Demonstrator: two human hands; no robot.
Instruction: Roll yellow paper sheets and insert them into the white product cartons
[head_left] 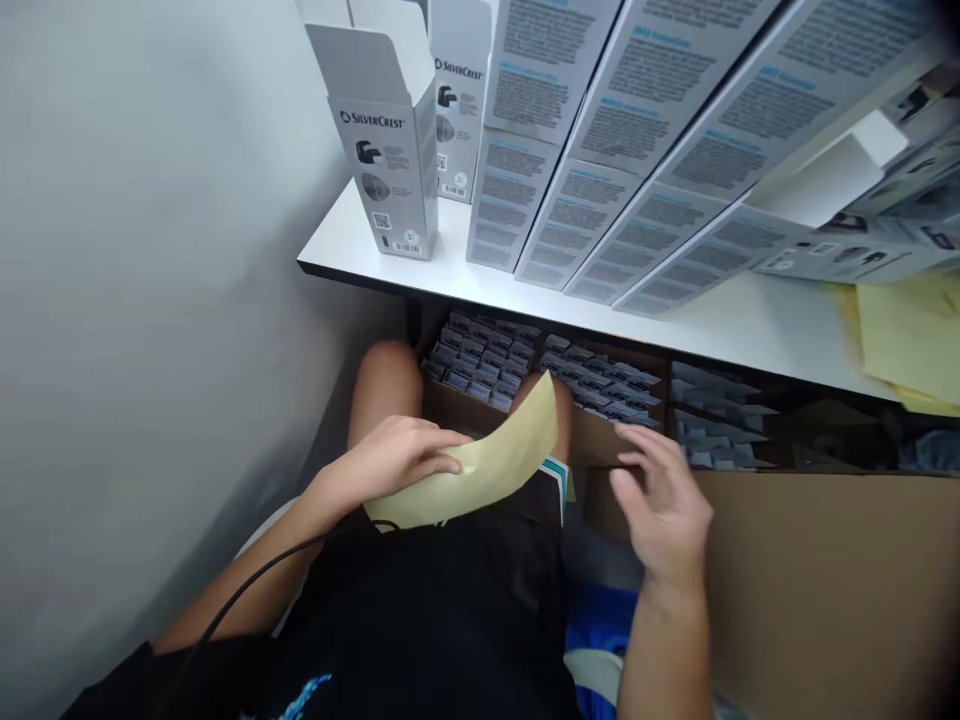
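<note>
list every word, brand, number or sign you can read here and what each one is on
"SILVERCREST": front of the box with raised flaps, at the table's left end
"SILVERCREST": the grey box behind it
Too small or blurred: the fine print and codes on both, the text on the stacked boxes, any markings on the packs below
Yellow paper: no readable text
</note>
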